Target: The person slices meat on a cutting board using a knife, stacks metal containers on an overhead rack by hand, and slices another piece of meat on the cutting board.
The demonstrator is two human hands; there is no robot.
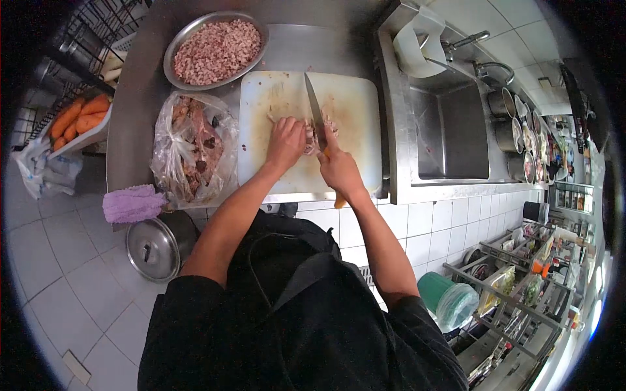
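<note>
A long knife [313, 104] with a yellow-orange handle is in my right hand [340, 171], its blade pointing away from me over the white cutting board [261, 98]. My left hand [287, 141] presses with curled fingers on pieces of meat [309, 138] just left of the blade. Small meat scraps also show right of the blade. Behind the board to the left stands a metal bowl [171, 65] full of diced meat [218, 52]. An open plastic bag [225, 140] with larger meat pieces lies left of the board.
A metal sink [450, 130] with a white container [412, 52] is at the right. A purple cloth [134, 203] hangs at the counter's front-left corner, above a lidded pot [152, 249]. Carrots [68, 120] fill a crate at far left. A green bin [435, 290] stands below right.
</note>
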